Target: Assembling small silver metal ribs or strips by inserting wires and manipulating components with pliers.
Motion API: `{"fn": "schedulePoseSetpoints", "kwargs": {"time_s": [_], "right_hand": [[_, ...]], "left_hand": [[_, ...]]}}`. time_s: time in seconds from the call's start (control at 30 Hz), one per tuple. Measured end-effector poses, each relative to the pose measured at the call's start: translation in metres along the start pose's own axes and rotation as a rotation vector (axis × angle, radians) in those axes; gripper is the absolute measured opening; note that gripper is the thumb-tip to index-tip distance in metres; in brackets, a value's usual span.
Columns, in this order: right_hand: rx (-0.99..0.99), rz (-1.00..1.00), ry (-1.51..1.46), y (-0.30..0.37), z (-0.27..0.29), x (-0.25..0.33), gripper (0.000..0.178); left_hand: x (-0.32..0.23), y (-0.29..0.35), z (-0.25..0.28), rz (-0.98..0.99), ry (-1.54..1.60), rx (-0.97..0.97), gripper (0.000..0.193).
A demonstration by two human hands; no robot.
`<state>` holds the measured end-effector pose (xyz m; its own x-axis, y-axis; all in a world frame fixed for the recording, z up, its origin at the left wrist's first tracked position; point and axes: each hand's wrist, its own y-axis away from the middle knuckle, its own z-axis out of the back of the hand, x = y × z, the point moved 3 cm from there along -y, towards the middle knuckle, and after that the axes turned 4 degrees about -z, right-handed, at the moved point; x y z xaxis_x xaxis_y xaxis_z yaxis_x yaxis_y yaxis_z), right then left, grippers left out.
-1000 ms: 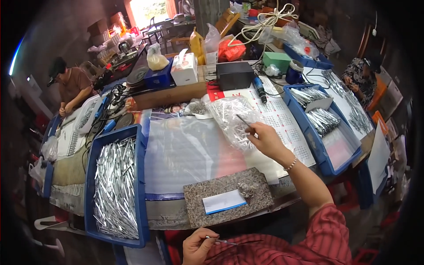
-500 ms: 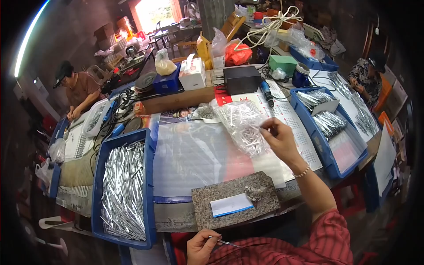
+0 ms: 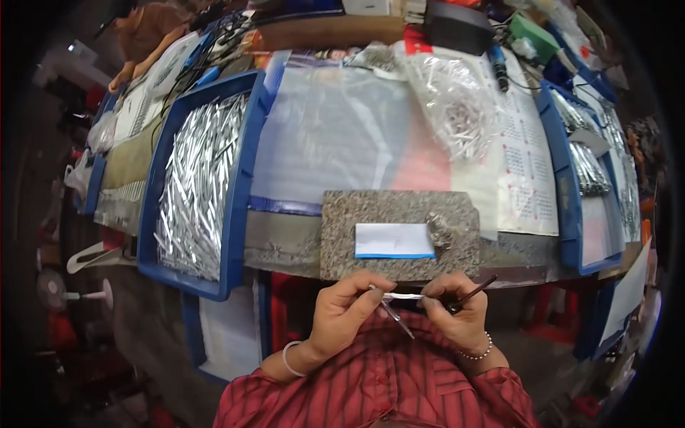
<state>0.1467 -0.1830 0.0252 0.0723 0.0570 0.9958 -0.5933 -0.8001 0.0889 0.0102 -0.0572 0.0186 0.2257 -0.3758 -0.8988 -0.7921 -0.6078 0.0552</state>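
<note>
My two hands are close together in front of my shirt, just below a speckled stone slab (image 3: 342, 250). Pinched in my left hand (image 3: 337, 314) is a slim silver metal piece (image 3: 398, 322), slanting down to the right. A short whitish piece (image 3: 404, 295) bridges the fingertips of both hands. My right hand (image 3: 460, 314) is closed on its end, with a thin dark brown stick (image 3: 482, 287) jutting out up and right. A white card with a blue edge (image 3: 392, 240) lies on the slab beside a small crumpled clump (image 3: 446, 232).
To the left, a blue tray (image 3: 240, 221) holds many slim silver pieces (image 3: 200, 185). A clear bag of small whitish pieces (image 3: 465, 118) lies beyond the slab. Another blue tray (image 3: 569, 228) with metal bundles is at right. A co-worker (image 3: 146, 36) sits far left.
My view has tipped downward. My right hand has come from the clear bag back to my left hand. The whitish piece now shows between them, and the dark stick in my right.
</note>
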Motion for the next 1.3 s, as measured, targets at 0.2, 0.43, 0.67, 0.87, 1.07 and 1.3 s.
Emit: {"fn": "schedulePoseSetpoints", "kwargs": {"time_s": [0.2,0.43,0.67,0.87,1.07,1.3], "right_hand": [[0.121,0.185,0.248,-0.002,-0.007,0.007,0.012],[0.141,0.296,0.457,-0.003,-0.012,0.016,0.020],[0.191,0.477,0.532,0.004,-0.019,0.011,0.027],[0.277,0.469,0.547,0.004,-0.030,0.008,0.026],[0.279,0.228,0.247,0.013,-0.032,0.001,0.028],[0.419,0.257,0.434,-0.005,-0.013,0.018,0.025]], "left_hand": [[0.009,0.006,0.005,0.106,0.122,-0.055,0.020],[0.013,0.005,0.009,0.100,0.208,-0.085,0.023],[0.011,0.005,0.008,0.042,0.084,-0.086,0.022],[0.009,0.006,0.009,0.046,0.134,-0.173,0.019],[-0.001,0.010,0.007,0.016,-0.100,-0.060,0.017],[0.002,0.011,0.008,0.088,-0.094,-0.037,0.017]]}}
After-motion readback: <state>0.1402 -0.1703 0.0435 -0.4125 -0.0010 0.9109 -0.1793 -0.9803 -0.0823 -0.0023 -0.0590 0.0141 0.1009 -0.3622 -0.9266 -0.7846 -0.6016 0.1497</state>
